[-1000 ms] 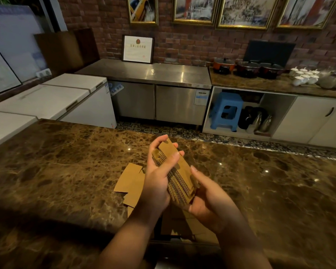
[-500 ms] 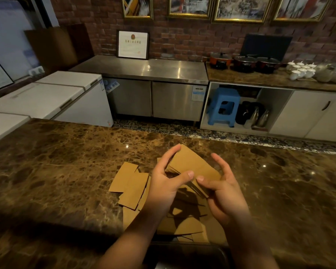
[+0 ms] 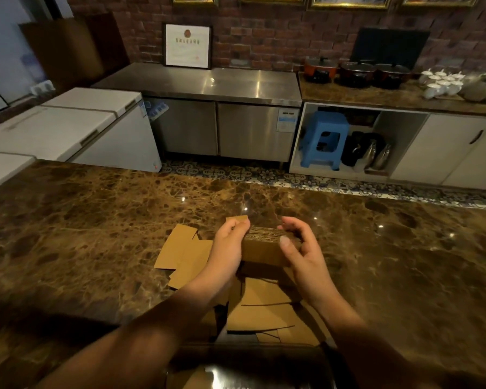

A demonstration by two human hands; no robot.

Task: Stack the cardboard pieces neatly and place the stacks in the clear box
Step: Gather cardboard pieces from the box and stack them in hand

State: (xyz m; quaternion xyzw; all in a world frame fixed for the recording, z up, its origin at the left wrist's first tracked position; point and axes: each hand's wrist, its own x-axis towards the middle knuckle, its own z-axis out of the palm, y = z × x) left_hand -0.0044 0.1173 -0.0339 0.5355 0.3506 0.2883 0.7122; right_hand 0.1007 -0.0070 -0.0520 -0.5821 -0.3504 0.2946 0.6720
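Over the marble counter (image 3: 96, 234), L hand (image 3: 229, 245) & R hand (image 3: 300, 248) clamp the cardboard stack (image 3: 263, 247) from both sides, squaring it. Next, probably: lower it into the clear box (image 3: 250, 369) at bottom edge w/o letting edges slip; loose pieces (image 3: 185, 255) remain below.

I stand at a brown marbled counter (image 3: 96, 220) that shines with small light spots. Across a patterned tile floor (image 3: 264, 175), a steel cabinet (image 3: 225, 130) sits against the red brick wall (image 3: 278, 37), where a framed certificate (image 3: 187, 46) leans. White chest freezers (image 3: 76, 127) stand far left; a blue stool (image 3: 324, 138) is tucked under the right-hand shelf.
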